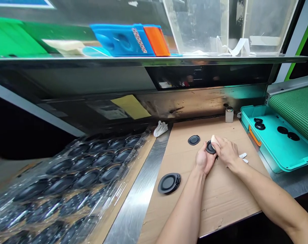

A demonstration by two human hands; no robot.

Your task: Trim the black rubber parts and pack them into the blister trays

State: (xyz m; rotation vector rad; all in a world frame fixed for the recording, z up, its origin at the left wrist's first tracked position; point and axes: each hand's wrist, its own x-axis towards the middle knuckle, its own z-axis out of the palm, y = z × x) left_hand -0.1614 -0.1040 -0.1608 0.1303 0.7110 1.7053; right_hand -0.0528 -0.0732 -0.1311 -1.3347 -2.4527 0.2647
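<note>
Over the cardboard sheet (227,189), my left hand (204,159) is closed on the edge of a round black plastic disc (210,147). My right hand (227,149) pinches a folded white cloth (215,140) and presses it against that disc. Another black disc (194,140) lies on the cardboard just left of my hands. Nearer to me, left of my left forearm, is a small stack of black discs (169,183). Small white pieces (243,157) lie beside my right wrist, partly hidden by it.
A clear plastic tray (118,183) with many black discs stands at left. On the right, a teal tray (283,159) holds several black parts beside a green conveyor belt (296,105). A small bottle (229,115) stands at the back. A metal shelf (143,61) crosses above.
</note>
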